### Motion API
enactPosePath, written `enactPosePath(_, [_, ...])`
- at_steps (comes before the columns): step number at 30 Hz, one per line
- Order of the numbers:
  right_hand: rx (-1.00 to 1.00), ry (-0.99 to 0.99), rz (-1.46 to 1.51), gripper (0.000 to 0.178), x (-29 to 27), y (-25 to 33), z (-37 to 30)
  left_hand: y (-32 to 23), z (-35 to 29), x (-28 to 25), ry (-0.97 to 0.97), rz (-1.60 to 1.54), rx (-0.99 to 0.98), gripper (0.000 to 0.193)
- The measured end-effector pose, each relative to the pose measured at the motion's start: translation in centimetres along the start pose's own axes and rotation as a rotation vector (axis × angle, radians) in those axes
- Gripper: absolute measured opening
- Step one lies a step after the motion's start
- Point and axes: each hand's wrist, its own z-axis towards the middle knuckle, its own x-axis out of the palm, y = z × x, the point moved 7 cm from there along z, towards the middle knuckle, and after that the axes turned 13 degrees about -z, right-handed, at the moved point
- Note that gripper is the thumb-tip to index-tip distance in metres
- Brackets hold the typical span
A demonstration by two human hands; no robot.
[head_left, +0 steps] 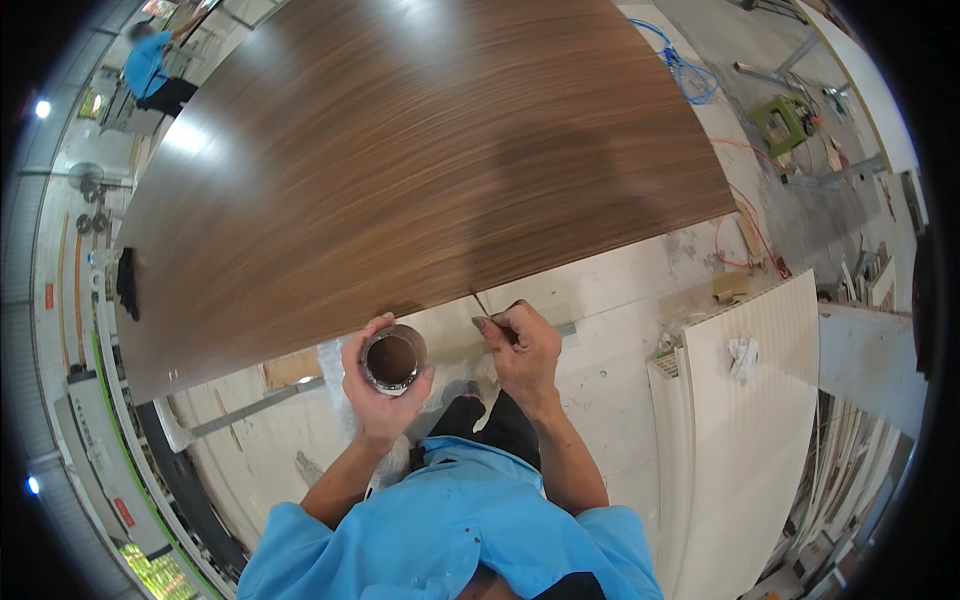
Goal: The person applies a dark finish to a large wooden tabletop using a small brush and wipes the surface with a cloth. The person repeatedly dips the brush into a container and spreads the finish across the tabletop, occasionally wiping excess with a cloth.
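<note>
In front of me lies a large brown wood-grain panel [400,170] with a glossy surface. My left hand [372,390] is wrapped round a clear cup [392,360] with dark brown liquid inside, held close to the panel's near edge. In my right hand [528,350], thumb and fingers pinch a thin brush [481,302]. Its dark tip meets the panel's near edge, right of the cup. The fingertips of that hand are stained dark.
A stack of cream panels [745,430] with a crumpled white paper [743,358] on top stands at my right. A black cloth [127,284] lies on the panel's left end. Blue hose [690,75] coils beyond the far right. Another person [150,65] works at far left.
</note>
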Motion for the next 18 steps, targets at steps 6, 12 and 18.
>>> enactPosePath(6, [0.098, -0.110, -0.060, 0.018, 2.0, -0.6, -1.9, -0.1, -1.7, -3.3, -0.067, 0.018, 0.006, 0.077])
enactPosePath(12, [-0.049, 0.121, -0.068, 0.016, 8.2, 3.1, -4.0, 1.0, -4.0, -7.0, -0.243, 0.056, -0.125, 0.075])
enactPosePath(18, [0.105, -0.054, -0.005, 0.015, 7.6, 2.5, -5.5, 0.1, -6.8, -10.1, -0.297, 0.089, -0.145, 0.074])
